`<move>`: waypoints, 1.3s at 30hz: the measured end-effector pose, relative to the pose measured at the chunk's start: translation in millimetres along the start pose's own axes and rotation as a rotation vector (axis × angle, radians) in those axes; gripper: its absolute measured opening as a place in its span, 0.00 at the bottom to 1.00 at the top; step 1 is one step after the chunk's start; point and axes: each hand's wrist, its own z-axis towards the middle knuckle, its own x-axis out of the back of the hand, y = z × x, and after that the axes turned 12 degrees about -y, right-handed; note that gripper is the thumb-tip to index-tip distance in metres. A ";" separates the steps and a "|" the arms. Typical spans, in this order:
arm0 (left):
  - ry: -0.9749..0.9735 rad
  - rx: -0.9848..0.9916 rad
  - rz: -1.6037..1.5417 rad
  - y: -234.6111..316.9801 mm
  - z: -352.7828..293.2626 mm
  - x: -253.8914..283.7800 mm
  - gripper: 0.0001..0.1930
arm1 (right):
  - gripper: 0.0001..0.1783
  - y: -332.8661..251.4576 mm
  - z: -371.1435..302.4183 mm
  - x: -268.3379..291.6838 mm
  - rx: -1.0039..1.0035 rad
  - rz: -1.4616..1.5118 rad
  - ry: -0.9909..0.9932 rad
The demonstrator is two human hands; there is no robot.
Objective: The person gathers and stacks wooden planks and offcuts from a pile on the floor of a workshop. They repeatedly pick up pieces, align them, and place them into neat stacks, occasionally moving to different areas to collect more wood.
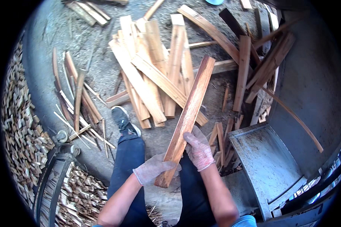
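Both my hands wear pale work gloves and hold one long wooden plank [189,117], reddish-brown with a rough face. The plank slants from its low end between my knees to its far end, up and to the right. My left hand [155,169] is closed round it near the low end. Higher up, my right hand [197,147] grips its right edge, thumb on the face. Beyond the plank lies a loose pile of pale boards [147,72] on the ground, partly hidden behind it.
Dark, thin offcuts [79,98] lie to the left. A grey metal machine with a flat ledge [267,166] stands at my right, with boards [269,68] leaning near it. Cut wood pieces [24,125] are heaped at the far left. A metal frame [51,181] stands beside them.
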 end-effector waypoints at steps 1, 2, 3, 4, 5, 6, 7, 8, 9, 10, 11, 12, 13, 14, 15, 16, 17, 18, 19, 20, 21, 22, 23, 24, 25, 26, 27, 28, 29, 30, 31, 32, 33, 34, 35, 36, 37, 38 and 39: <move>0.007 -0.028 -0.039 -0.7 -4.0 4.8 0.23 | 0.29 1.9 5.7 -1.6 -0.025 0.010 -0.049; 0.012 -0.049 0.031 0.0 -5.1 11.1 0.24 | 0.31 2.1 9.5 -4.1 -0.053 0.033 -0.060; 0.016 -0.073 0.012 -0.5 -7.2 14.2 0.24 | 0.31 3.8 14.7 -5.0 -0.068 0.029 -0.079; 0.018 -0.098 -0.006 -1.0 -8.4 15.7 0.25 | 0.31 5.9 20.8 -5.0 -0.083 0.024 -0.096; 0.020 -0.121 -0.028 -1.9 -10.0 17.1 0.25 | 0.30 6.1 25.6 -9.5 -0.100 0.020 -0.112; 0.025 -0.130 -0.053 -2.1 -11.4 18.5 0.25 | 0.31 5.4 28.9 -13.4 -0.115 -0.006 -0.095; 0.012 -0.158 -0.074 -4.0 -11.7 21.3 0.25 | 0.31 5.4 31.9 -17.7 -0.115 0.004 -0.129; 0.001 -0.183 -0.101 -7.6 -11.6 24.5 0.26 | 0.31 6.3 34.2 -23.1 -0.121 0.015 -0.159; -0.011 -0.209 -0.128 -10.8 -11.9 27.4 0.26 | 0.32 7.3 36.6 -28.6 -0.128 0.027 -0.189; -0.023 -0.250 -0.142 -12.9 -12.3 31.5 0.25 | 0.31 7.8 39.7 -34.1 -0.120 0.062 -0.253; -0.015 -0.264 -0.139 -12.3 -15.7 32.2 0.25 | 0.30 9.6 41.3 -34.9 -0.163 0.065 -0.251; -0.007 -0.278 -0.137 -9.8 -18.7 34.0 0.25 | 0.29 10.2 44.1 -34.1 -0.207 0.068 -0.249; -0.001 -0.287 -0.133 -7.2 -20.8 36.3 0.25 | 0.29 10.4 46.6 -39.9 -0.250 0.074 -0.243; 0.012 -0.298 -0.118 -6.2 -20.9 38.6 0.24 | 0.27 12.9 46.8 -46.7 -0.256 -0.018 -0.204; 0.000 -0.313 -0.127 -5.1 -23.2 42.5 0.24 | 0.26 15.3 48.2 -52.8 -0.259 -0.055 -0.173; -0.014 -0.327 -0.136 -5.0 -25.6 46.4 0.24 | 0.27 18.0 50.6 -55.0 -0.257 -0.040 -0.196; -0.027 -0.344 -0.148 -6.2 -27.7 48.5 0.25 | 0.27 18.6 52.2 -57.2 -0.257 -0.028 -0.219; -0.046 -0.389 -0.204 -7.7 -30.5 49.8 0.28 | 0.29 18.0 52.9 -58.6 -0.263 -0.013 -0.249; -0.073 -0.395 -0.263 -9.3 -33.5 50.9 0.29 | 0.30 16.8 52.9 -59.7 -0.268 0.001 -0.280; -0.103 -0.405 -0.315 -6.4 -36.2 52.9 0.30 | 0.31 15.3 54.3 -62.8 -0.265 0.014 -0.314; -0.134 -0.415 -0.365 -4.6 -38.7 54.1 0.32 | 0.32 16.5 53.5 -65.3 -0.281 0.013 -0.306; -0.189 -0.421 -0.417 -12.7 -34.9 58.8 0.33 | 0.33 18.4 51.1 -67.2 -0.295 0.012 -0.297; -0.197 -0.430 -0.436 -14.1 -33.3 60.5 0.33 | 0.34 17.4 51.4 -70.3 -0.305 0.007 -0.294; -0.205 -0.438 -0.456 -15.7 -32.1 61.8 0.33 | 0.34 17.9 52.0 -74.1 -0.327 0.006 -0.305; -0.215 -0.446 -0.475 -17.6 -31.3 62.8 0.33 | 0.34 22.2 53.6 -79.5 -0.297 -0.131 -0.269; -0.178 -0.439 -0.446 -20.4 -31.4 62.7 0.31 | 0.34 21.9 53.4 -84.1 -0.302 -0.265 -0.289; -0.115 -0.409 -0.367 -22.2 -30.1 64.1 0.30 | 0.34 21.0 53.4 -88.5 -0.306 -0.399 -0.306; -0.052 -0.380 -0.287 -23.7 -27.8 66.4 0.29 | 0.33 25.1 56.3 -89.7 -0.277 -0.455 -0.273; 0.011 -0.348 -0.208 -27.8 -24.2 69.7 0.29 | 0.32 28.8 58.2 -86.0 -0.250 -0.562 -0.226; 0.248 -0.148 0.269 -25.0 -24.7 71.8 0.29 | 0.31 32.7 60.3 -80.6 -0.216 -0.665 -0.172; 0.279 -0.129 0.410 -24.9 -25.8 70.2 0.29 | 0.31 37.2 62.2 -74.4 -0.182 -0.767 -0.115; 0.314 -0.108 0.549 -17.1 -33.7 60.8 0.29 | 0.29 40.9 61.9 -75.1 -0.107 -0.815 -0.054; 0.348 -0.086 0.688 -11.5 -38.3 54.9 0.28 | 0.29 41.3 59.5 -73.7 -0.067 -0.937 0.005; 0.399 -0.146 0.645 -20.1 -40.5 55.8 0.27 | 0.28 41.9 55.9 -71.9 -0.028 -1.056 0.067; 0.467 -0.162 0.606 -27.4 -44.2 55.5 0.28 | 0.28 40.2 50.1 -77.9 0.007 -1.174 0.126; 0.535 -0.177 0.567 -34.0 -47.3 55.4 0.28 | 0.28 37.3 46.8 -81.1 0.009 -1.232 0.155; 0.602 -0.192 0.528 -39.5 -50.0 56.7 0.29 | 0.28 35.0 42.5 -83.3 0.012 -1.182 0.127; 0.585 -0.200 0.537 -36.8 -52.8 56.3 0.26 | 0.28 30.5 39.4 -84.8 0.022 -1.132 0.101; 0.488 -0.236 0.407 -35.2 -54.6 53.7 0.25 | 0.28 27.8 36.8 -85.6 0.032 -1.083 0.075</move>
